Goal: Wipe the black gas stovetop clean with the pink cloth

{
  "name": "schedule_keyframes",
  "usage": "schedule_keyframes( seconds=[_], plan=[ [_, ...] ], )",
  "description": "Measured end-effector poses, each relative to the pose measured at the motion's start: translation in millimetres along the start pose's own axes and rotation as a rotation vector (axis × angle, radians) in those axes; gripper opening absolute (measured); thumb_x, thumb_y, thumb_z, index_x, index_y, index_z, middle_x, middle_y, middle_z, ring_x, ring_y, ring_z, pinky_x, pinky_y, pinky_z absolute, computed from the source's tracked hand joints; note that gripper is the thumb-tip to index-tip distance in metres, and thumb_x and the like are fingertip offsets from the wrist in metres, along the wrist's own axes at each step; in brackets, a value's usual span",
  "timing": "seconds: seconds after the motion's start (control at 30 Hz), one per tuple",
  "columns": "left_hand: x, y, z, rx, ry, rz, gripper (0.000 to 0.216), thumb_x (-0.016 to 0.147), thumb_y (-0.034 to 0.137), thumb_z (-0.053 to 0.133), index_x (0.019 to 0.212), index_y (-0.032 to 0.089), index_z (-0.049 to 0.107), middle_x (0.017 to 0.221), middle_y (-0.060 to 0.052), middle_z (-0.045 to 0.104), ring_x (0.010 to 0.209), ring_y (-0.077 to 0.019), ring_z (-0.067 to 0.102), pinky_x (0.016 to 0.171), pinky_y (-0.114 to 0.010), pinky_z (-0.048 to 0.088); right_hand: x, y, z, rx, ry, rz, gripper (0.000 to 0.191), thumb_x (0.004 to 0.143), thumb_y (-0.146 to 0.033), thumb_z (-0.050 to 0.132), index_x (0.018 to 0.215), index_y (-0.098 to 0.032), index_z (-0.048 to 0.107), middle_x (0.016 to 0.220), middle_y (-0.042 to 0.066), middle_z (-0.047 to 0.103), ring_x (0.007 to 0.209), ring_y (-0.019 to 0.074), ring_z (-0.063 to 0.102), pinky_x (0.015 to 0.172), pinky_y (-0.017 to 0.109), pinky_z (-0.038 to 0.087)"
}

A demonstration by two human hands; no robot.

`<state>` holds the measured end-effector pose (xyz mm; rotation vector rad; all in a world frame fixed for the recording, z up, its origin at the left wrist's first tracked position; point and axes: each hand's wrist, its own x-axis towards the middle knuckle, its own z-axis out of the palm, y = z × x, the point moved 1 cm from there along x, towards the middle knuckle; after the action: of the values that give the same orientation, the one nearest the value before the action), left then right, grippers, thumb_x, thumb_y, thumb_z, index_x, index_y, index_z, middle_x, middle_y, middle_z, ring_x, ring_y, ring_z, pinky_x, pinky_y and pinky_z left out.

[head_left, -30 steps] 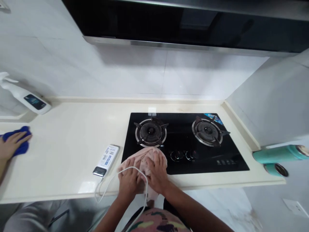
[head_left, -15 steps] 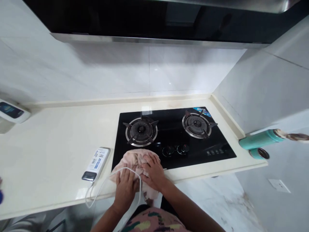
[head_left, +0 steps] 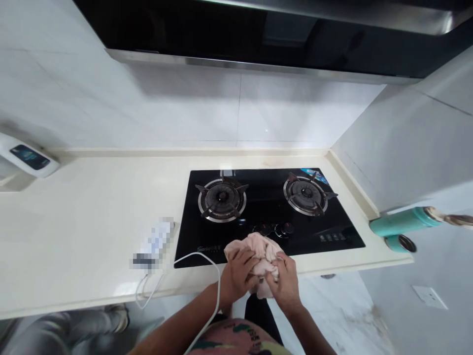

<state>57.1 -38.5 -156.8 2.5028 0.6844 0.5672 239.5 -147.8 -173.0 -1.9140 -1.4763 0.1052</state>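
I had the cloth [head_left: 263, 266] gathered between my left grip [head_left: 238, 276] and right grip [head_left: 287, 282], at the front edge of the stove [head_left: 264, 185]. Both grips were bent inward, pinching its bunched folds; I judged that holding it from two sides stopped the limp stuff from opening out. One end hung below them past the edge of the bench [head_left: 111, 197], probably because it was wadded rather than folded. The knobs [head_left: 284, 229] sat just beyond the grips, leaving the wad little room ahead.

Left of the left grip, the blurred white block [head_left: 155, 244] lay off the stove, and its cable [head_left: 219, 281] appeared to loop over my left forearm, slack enough, I supposed, not to tug. The flask [head_left: 402, 222] was well right of the right grip, out of the arms' way.
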Motion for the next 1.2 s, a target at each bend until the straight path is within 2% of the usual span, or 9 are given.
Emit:
schedule_keyframes(
  seconds=[0.1,0.17,0.3,0.43,0.53,0.67,0.9,1.1,1.2],
  plan=[
    [-12,-3,-4,-0.056,0.108,-0.043,0.021,0.098,0.023,0.058,0.114,0.024,0.073,0.108,-0.009,0.074,0.104,-0.0236,0.069,0.097,-0.044,0.056,-3,-11,5,0.098,-0.012,0.051,0.017,0.087,-0.023,0.061,0.103,-0.024,0.062,0.123,0.013,0.059,0.116,0.0315,0.059,0.101,0.054,0.056],
    [-21,-10,-10,-0.028,0.193,-0.096,0.023,0.099,0.022,0.054,0.112,0.023,0.072,0.106,-0.01,0.073,0.101,-0.023,0.069,0.093,-0.043,0.059,7,-25,14,0.157,-0.033,0.018,0.017,0.085,-0.022,0.061,0.102,-0.024,0.062,0.122,0.013,0.059,0.115,0.0307,0.06,0.1,0.051,0.056],
    [-20,-32,-33,0.074,0.347,-0.24,0.031,0.101,0.025,0.051,0.125,0.023,0.07,0.119,-0.012,0.071,0.109,-0.0254,0.067,0.096,-0.045,0.059,54,-55,37,0.143,-0.036,-0.048,0.03,0.088,-0.023,0.059,0.117,-0.023,0.066,0.129,0.014,0.06,0.123,0.032,0.057,0.107,0.054,0.051],
    [-6,-55,-51,0.151,0.375,-0.307,0.05,0.099,0.028,0.056,0.148,0.023,0.058,0.137,-0.014,0.067,0.126,-0.0323,0.062,0.108,-0.055,0.052,98,-78,60,-0.047,-0.146,-0.059,0.055,0.093,-0.034,0.062,0.146,-0.021,0.057,0.153,0.019,0.052,0.139,0.0379,0.047,0.113,0.059,0.042],
    [-11,-65,-55,0.205,0.356,-0.373,0.049,0.098,0.03,0.058,0.147,0.025,0.06,0.138,-0.013,0.069,0.13,-0.034,0.062,0.111,-0.059,0.049,108,-91,75,-0.152,-0.259,-0.087,0.059,0.093,-0.044,0.068,0.146,-0.02,0.06,0.164,0.022,0.041,0.148,0.0446,0.037,0.117,0.064,0.035],
    [-39,-69,-61,0.184,0.366,-0.42,0.041,0.102,0.027,0.05,0.141,0.025,0.063,0.141,-0.013,0.068,0.133,-0.0305,0.062,0.111,-0.054,0.05,109,-107,85,-0.166,-0.306,-0.111,0.057,0.091,-0.05,0.074,0.138,-0.019,0.067,0.162,0.024,0.042,0.149,0.0491,0.031,0.118,0.07,0.03],
    [-88,-65,-82,0.037,0.477,-0.556,0.036,0.104,0.046,0.05,0.126,0.021,0.066,0.115,-0.011,0.072,0.111,-0.029,0.067,0.1,-0.051,0.056,99,-141,92,-0.106,-0.475,-0.334,0.049,0.092,-0.053,0.074,0.127,-0.019,0.071,0.154,0.02,0.051,0.139,0.0431,0.045,0.119,0.061,0.036],
    [-92,-70,-78,0.066,0.529,-0.585,0.049,0.104,0.057,0.05,0.135,0.021,0.058,0.138,-0.016,0.065,0.132,-0.034,0.06,0.11,-0.057,0.051,111,-159,104,-0.054,-0.52,-0.596,0.054,0.097,-0.05,0.069,0.142,-0.021,0.061,0.156,0.012,0.054,0.14,0.0323,0.046,0.119,0.05,0.039],
    [-87,-70,-75,0.071,0.523,-0.577,0.05,0.104,0.056,0.048,0.138,0.021,0.056,0.146,-0.016,0.061,0.139,-0.0343,0.056,0.116,-0.059,0.048,131,-144,96,-0.065,-0.525,-0.548,0.041,0.097,-0.042,0.07,0.13,-0.018,0.067,0.15,0.012,0.06,0.139,0.0299,0.049,0.12,0.048,0.039]
  ],
)
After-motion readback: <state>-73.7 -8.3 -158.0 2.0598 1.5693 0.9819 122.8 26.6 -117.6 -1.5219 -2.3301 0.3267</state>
